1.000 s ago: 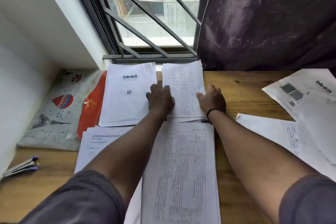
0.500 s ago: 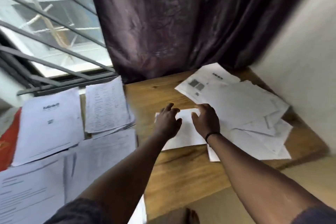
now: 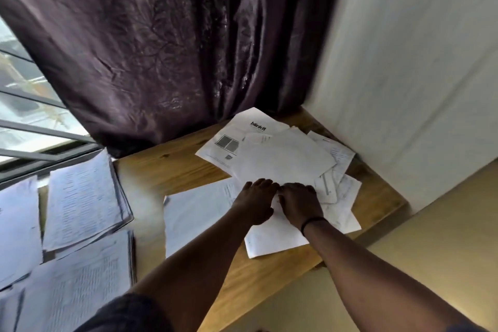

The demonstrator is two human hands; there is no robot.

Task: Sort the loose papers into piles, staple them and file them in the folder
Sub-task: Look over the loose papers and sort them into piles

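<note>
Fingertips of the left hand (image 3: 257, 201) and right hand (image 3: 299, 203) lie together, knuckles up, on the loose papers (image 3: 283, 159) at the table's (image 3: 172, 167) right corner; whether they pinch a sheet cannot be told. Both forearms reach forward, and a black band (image 3: 312, 221) circles the right wrist. Three sorted piles (image 3: 83, 199) lie at the left, blurred.
</note>
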